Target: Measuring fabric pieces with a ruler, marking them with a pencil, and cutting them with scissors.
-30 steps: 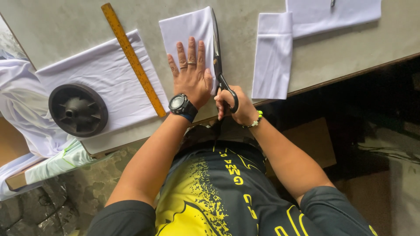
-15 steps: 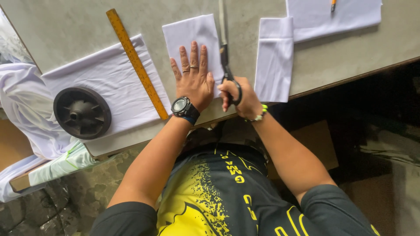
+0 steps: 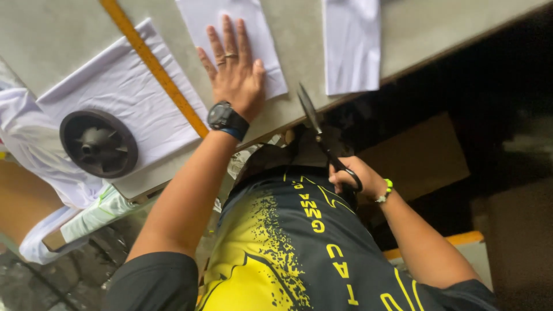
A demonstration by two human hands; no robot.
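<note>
My left hand lies flat, fingers spread, on a folded piece of white cloth on the grey table. A black watch sits on that wrist and rings on two fingers. My right hand is pulled back close to my chest, below the table edge, and grips the black handles of a pair of scissors. The scissor blades point up toward the table edge and touch no cloth.
A long yellow ruler lies diagonally left of my hand. A black round disc-shaped weight rests on a larger white cloth. Another folded white cloth lies to the right. More white fabric hangs off the left edge.
My right hand has drawn the scissors back off the table, away from the cloth's right edge, toward my body. My left hand stays pressed on the cloth.
</note>
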